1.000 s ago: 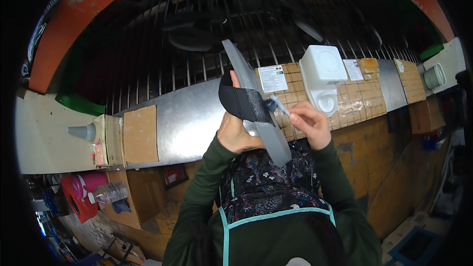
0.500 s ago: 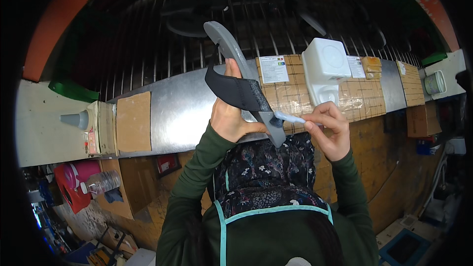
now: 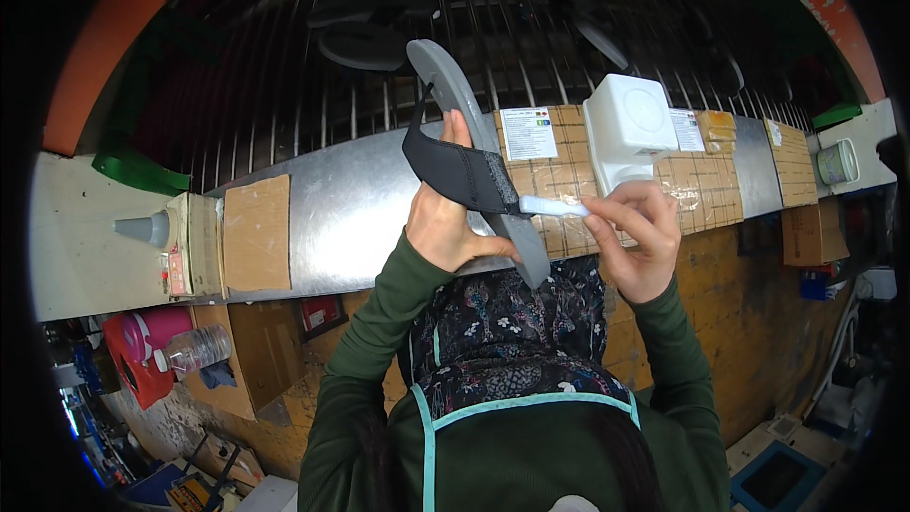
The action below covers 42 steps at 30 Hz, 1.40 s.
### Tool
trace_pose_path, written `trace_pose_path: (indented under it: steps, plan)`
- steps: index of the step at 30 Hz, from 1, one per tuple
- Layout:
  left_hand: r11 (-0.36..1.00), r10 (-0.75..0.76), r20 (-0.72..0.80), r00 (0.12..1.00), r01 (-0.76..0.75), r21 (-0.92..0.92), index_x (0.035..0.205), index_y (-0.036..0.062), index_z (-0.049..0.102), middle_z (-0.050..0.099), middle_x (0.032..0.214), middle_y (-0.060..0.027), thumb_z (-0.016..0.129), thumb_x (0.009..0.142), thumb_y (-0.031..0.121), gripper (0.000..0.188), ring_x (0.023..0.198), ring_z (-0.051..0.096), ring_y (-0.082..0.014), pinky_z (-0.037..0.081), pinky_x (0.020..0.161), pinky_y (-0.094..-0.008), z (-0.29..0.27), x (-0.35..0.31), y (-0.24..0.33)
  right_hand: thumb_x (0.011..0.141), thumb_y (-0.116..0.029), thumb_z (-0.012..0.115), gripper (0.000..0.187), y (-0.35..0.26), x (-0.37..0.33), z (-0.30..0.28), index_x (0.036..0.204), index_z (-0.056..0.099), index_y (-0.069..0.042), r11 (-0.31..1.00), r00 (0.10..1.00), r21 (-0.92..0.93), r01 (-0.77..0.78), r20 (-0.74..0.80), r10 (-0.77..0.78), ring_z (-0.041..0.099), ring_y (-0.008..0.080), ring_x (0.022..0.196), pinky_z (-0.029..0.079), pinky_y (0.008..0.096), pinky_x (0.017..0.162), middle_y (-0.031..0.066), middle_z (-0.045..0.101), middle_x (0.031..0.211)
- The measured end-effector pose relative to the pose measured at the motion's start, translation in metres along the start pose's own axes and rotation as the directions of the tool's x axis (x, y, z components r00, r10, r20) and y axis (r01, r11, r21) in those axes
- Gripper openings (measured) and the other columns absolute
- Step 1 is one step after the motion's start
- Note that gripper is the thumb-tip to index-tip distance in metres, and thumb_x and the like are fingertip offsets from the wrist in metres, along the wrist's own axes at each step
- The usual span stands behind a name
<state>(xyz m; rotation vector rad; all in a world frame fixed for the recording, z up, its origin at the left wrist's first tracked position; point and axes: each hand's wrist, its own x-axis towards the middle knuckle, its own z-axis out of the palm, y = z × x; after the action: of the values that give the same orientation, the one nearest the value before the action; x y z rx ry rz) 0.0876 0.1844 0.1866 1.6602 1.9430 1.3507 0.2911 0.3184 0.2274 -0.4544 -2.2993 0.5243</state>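
A flip-flop (image 3: 450, 76) with a grey sole is tilted up in my left hand (image 3: 441, 228), its toe-to-heel length running away from me. My left fingers reach up between the sole and the black strap (image 3: 453, 171), and the thumb presses on the sole's near part. My right hand (image 3: 645, 237) pinches a slim white brush (image 3: 557, 207) between thumb and fingers. The brush's tip meets the lower end of the strap; its bristles cannot be made out.
A white plastic dispenser (image 3: 630, 118) stands on the cardboard-covered part of the metal ledge (image 3: 322, 218). Beyond are metal bars (image 3: 493, 57), with dark soles (image 3: 365, 45) on them. A yellowish block (image 3: 716, 125) and a grey cone (image 3: 142, 229) sit to the sides.
The brush has moved up and slightly left, from the sole beside the strap to the strap's lower end. The flip-flop has shifted a little to the right.
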Motion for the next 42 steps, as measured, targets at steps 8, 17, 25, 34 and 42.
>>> trace_pose_path:
  steps: [8,17,25,34,42]
  plan:
    - [0.996,0.087,0.010,0.996,-0.088,0.034,0.146,-0.0126,0.005,0.020,0.143,-0.0448,0.096,0.030,0.039,0.157,0.138,0.026,-0.0495,0.036,0.109,-0.0458,-0.006,0.008,-0.002,0.074,-0.013,0.077,0.020,0.011,0.008,-0.002,0.094,0.076,-0.014,0.996,0.994,0.086,0.012,0.106,-0.021,0.051,0.0117,0.070,0.030,0.0298,0.072,-0.0013,0.059,0.084]
    - [0.997,0.072,-0.005,0.997,-0.072,0.005,0.148,-0.0088,0.004,0.024,0.142,-0.0446,0.097,0.029,0.040,0.158,0.136,0.029,-0.0495,0.039,0.107,-0.0452,-0.011,0.013,-0.001,0.074,-0.014,0.077,0.019,0.014,0.013,-0.010,0.093,0.076,-0.014,0.993,0.983,0.063,0.103,0.143,-0.112,0.050,0.0103,0.068,0.029,0.0298,0.070,-0.0023,0.060,0.083]
    - [0.998,0.057,-0.001,0.998,-0.057,-0.004,0.149,-0.0069,0.000,0.026,0.144,-0.0406,0.096,0.030,0.039,0.160,0.135,0.032,-0.0473,0.041,0.105,-0.0438,-0.017,0.015,-0.003,0.074,-0.014,0.078,0.019,0.013,0.015,-0.014,0.093,0.076,-0.015,0.991,0.980,0.076,0.109,0.158,-0.120,0.050,0.0093,0.066,0.028,0.0295,0.071,-0.0029,0.060,0.083]
    - [0.998,0.060,-0.065,0.996,-0.060,0.001,0.150,-0.0046,0.007,0.063,0.097,-0.0110,0.096,0.042,0.026,0.144,0.087,0.065,-0.0249,0.051,0.080,-0.0354,-0.026,0.017,-0.001,0.073,-0.014,0.078,0.019,0.009,0.013,-0.013,0.092,0.076,-0.014,0.990,0.984,0.062,0.128,0.120,-0.134,0.050,0.0098,0.067,0.029,0.0299,0.071,-0.0028,0.060,0.082]
    - [0.998,-0.039,-0.091,0.995,0.034,-0.055,0.152,-0.0006,0.007,0.062,0.098,-0.0107,0.094,0.041,0.023,0.143,0.091,0.063,-0.0238,0.050,0.083,-0.0351,-0.027,0.018,-0.003,0.073,-0.013,0.078,0.019,0.006,0.014,-0.013,0.092,0.076,-0.014,0.989,0.986,0.085,0.117,0.107,-0.126,0.052,0.0102,0.069,0.029,0.0301,0.071,-0.0022,0.060,0.082]
